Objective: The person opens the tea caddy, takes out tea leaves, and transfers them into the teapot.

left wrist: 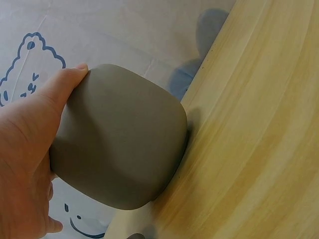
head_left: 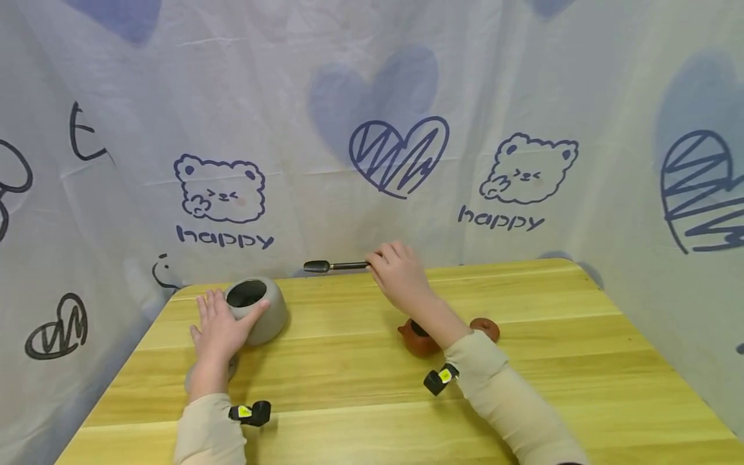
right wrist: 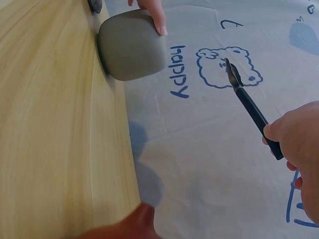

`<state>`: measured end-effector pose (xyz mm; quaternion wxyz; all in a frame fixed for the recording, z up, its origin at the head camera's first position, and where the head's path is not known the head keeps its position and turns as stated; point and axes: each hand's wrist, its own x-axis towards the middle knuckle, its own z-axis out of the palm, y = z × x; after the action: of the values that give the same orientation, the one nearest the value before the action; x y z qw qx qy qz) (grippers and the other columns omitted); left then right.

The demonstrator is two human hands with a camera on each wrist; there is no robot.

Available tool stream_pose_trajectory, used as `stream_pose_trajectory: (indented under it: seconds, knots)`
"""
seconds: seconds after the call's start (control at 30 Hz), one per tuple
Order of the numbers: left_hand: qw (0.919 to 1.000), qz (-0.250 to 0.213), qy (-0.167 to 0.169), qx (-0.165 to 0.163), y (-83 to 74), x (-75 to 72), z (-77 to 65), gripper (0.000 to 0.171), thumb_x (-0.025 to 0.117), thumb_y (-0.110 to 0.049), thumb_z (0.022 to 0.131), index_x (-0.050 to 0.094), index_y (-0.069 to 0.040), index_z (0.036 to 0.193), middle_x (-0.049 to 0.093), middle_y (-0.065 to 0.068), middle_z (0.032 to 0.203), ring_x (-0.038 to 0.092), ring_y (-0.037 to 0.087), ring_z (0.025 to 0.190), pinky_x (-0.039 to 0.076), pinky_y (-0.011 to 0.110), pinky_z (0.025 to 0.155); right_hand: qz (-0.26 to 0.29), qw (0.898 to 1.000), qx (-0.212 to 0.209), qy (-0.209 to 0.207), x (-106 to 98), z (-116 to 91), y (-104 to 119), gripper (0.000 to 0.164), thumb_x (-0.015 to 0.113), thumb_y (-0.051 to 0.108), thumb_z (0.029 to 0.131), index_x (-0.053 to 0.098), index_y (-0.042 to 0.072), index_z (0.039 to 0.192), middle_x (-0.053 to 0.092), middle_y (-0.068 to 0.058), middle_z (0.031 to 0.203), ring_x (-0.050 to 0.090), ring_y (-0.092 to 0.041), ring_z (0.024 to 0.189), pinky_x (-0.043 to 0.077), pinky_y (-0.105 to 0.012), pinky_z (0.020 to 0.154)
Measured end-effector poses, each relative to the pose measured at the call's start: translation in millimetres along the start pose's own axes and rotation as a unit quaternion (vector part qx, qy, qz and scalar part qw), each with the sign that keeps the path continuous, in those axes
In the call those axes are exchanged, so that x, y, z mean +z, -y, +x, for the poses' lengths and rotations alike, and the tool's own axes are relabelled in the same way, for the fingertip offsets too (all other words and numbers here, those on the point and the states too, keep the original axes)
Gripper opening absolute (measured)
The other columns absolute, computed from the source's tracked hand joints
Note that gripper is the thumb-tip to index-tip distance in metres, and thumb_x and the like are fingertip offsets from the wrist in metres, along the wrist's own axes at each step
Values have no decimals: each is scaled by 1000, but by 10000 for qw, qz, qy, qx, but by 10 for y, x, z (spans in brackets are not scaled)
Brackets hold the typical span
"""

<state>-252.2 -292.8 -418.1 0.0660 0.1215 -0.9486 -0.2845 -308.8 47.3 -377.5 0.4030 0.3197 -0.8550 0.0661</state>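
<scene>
A rounded grey jar (head_left: 273,320) with a dark opening stands on the table at the back left. My left hand (head_left: 222,326) holds it near the rim, thumb on one side and fingers spread on the other. In the left wrist view the thumb lies along the top edge of the jar (left wrist: 124,134). My right hand (head_left: 401,274) pinches a black tea scoop (right wrist: 255,113) by the end of its handle. The scoop is up in the air near the table's back edge, its bowl pointing left toward the jar.
Under my right forearm sits a small reddish-brown teapot (head_left: 417,342) without its lid, partly hidden. Its lid (head_left: 487,328) lies to the right. A round grey piece (head_left: 189,376) shows beside my left wrist. Behind the wooden table (head_left: 349,387) hangs a printed white curtain (head_left: 314,213).
</scene>
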Motion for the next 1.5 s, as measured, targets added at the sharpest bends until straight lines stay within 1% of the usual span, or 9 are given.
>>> stream_pose_trajectory:
  seconds: [0.23, 0.43, 0.63, 0.8, 0.97, 1.07, 1.2, 1.33, 1.5]
  knots:
    - [10000, 82, 38, 4, -13, -12, -8, 124, 42, -83, 81, -16, 1, 152, -25, 20, 158, -24, 40, 147, -5, 77, 109, -74, 9998, -56, 185, 108, 168, 145, 17, 60, 26, 97, 71, 15, 106, 65, -1, 100, 54, -21, 96, 46, -33, 80]
    - [9999, 104, 49, 4, -6, -3, -19, 125, 42, -83, 81, -17, 1, 152, -26, 20, 158, -24, 39, 147, -5, 76, 109, -122, 9993, -66, 342, 196, 279, 249, 18, 62, 26, 96, 71, 16, 108, 64, 0, 100, 53, -19, 96, 45, -32, 80]
    - [9999, 81, 97, -12, -5, -2, -10, 126, 42, -84, 80, -18, 1, 151, -27, 21, 157, -23, 40, 147, -5, 74, 111, -323, 9977, -326, 494, 302, 384, 353, 17, 60, 27, 97, 71, 16, 105, 63, 0, 99, 54, -19, 95, 45, -31, 81]
    - [9999, 62, 121, -33, -17, -10, -9, 126, 42, -83, 81, -17, 3, 151, -25, 23, 157, -22, 41, 147, -5, 73, 112, -513, 9946, -489, 758, 375, 474, 460, 18, 59, 29, 98, 71, 18, 106, 63, 2, 103, 54, -17, 98, 45, -30, 81]
    - [9999, 55, 106, -26, -32, -16, -13, 125, 43, -82, 82, -16, 3, 152, -24, 24, 158, -20, 42, 148, -3, 73, 112, -733, 9907, -623, 960, 453, 564, 568, 21, 52, 29, 101, 70, 21, 108, 61, 4, 107, 51, -15, 99, 43, -27, 81]
    - [9999, 57, 98, -46, -31, -18, -9, 125, 43, -82, 82, -16, 3, 152, -23, 24, 158, -20, 42, 148, -3, 73, 113, -827, 9889, -685, 1024, 494, 625, 638, 22, 49, 30, 102, 70, 22, 107, 61, 5, 107, 51, -15, 99, 42, -27, 80]
    - [9999, 55, 102, -77, -33, -17, -4, 126, 43, -83, 81, -17, 2, 152, -23, 24, 158, -18, 42, 148, -2, 73, 113, -888, 9863, -727, 1184, 515, 700, 732, 22, 49, 28, 103, 69, 21, 109, 61, 5, 109, 50, -15, 100, 42, -27, 82]
    - [9999, 65, 108, -89, -39, -11, -4, 126, 44, -83, 80, -16, 2, 152, -22, 24, 158, -17, 42, 149, -1, 72, 113, -893, 9827, -724, 1454, 524, 755, 811, 23, 48, 22, 102, 68, 20, 114, 60, 4, 113, 49, -15, 103, 42, -28, 85]
    - [9998, 91, 106, -119, -34, -3, -2, 126, 43, -84, 80, -16, 2, 152, -21, 24, 158, -17, 42, 149, -1, 72, 113, -900, 9791, -729, 1669, 545, 814, 891, 24, 47, 21, 102, 66, 20, 116, 58, 4, 115, 47, -15, 105, 40, -28, 86]
